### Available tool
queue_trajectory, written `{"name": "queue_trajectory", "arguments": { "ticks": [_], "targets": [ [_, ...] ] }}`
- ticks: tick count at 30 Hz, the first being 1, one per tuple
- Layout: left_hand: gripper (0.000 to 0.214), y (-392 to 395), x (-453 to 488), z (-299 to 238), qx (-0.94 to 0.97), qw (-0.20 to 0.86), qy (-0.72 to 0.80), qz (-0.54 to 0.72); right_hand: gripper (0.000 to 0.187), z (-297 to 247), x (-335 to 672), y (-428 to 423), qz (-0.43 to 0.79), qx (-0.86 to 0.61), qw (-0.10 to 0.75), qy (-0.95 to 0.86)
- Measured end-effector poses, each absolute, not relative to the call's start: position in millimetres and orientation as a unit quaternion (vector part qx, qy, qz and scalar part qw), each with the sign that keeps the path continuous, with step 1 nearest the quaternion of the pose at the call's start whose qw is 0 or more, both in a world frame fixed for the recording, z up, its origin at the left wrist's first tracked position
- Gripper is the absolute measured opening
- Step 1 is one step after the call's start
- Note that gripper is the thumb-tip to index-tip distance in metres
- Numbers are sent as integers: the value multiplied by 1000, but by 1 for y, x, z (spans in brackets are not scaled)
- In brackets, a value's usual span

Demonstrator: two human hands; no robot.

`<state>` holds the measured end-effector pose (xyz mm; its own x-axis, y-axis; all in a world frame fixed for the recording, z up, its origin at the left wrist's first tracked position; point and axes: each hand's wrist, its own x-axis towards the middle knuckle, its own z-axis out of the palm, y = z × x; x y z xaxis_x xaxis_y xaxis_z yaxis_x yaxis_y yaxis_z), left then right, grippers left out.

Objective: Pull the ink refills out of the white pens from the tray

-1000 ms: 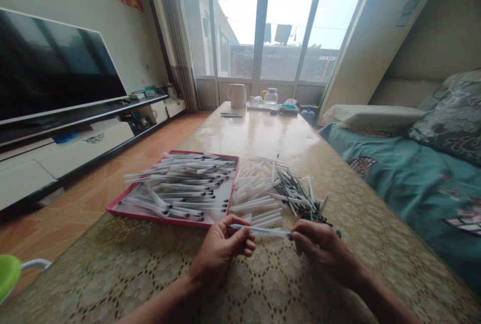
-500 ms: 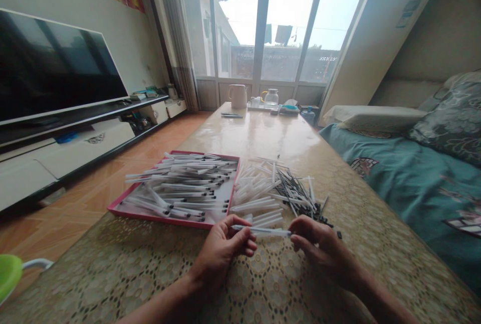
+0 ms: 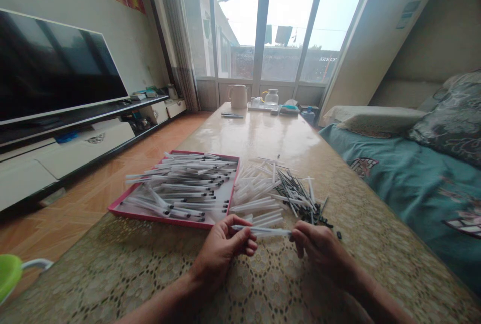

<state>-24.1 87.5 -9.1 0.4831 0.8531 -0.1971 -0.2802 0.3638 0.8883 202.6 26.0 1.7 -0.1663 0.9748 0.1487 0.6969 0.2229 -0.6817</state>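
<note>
A pen [image 3: 268,231] with a whitish barrel lies level between my hands, above the near part of the table. My left hand [image 3: 227,244] pinches its left end between thumb and fingers. At the other end, the fingertips of my right hand [image 3: 317,246] are closed on the pen's tip, which they cover. Just beyond are loose white pen barrels [image 3: 257,206] and, to their right, a heap of dark, thin refills [image 3: 300,193] with black end pieces. Left of these, a pink-rimmed tray [image 3: 165,220] holds many white pens [image 3: 188,183] with black ends.
The long table [image 3: 259,138] has a patterned cover. At its far end stand a beige jug [image 3: 238,97], a glass pitcher [image 3: 271,98] and a tissue pack [image 3: 289,108]. A sofa [image 3: 398,178] runs along the right. A green stool [image 3: 9,274] is at lower left.
My right hand has turned slightly and its fingers have closed further around the right end of the pen. My left hand and the pen have hardly moved.
</note>
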Motion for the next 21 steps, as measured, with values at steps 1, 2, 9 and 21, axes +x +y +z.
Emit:
{"name": "queue_trajectory", "arguments": {
  "ticks": [1, 2, 9, 21],
  "targets": [
    [26, 88, -24, -9, 418, 752, 341, 377, 30, 2, 202, 26, 239, -578, 295, -722],
    [26, 88, -24, -9, 417, 753, 340, 378, 24, 3, 202, 26, 241, -582, 298, -717],
    [26, 87, -23, -8, 421, 752, 340, 376, 33, 1, 202, 27, 238, -573, 292, -728],
    [27, 87, -24, -7, 420, 752, 343, 375, 26, -3, 202, 27, 244, -581, 288, -721]
  ]
}}
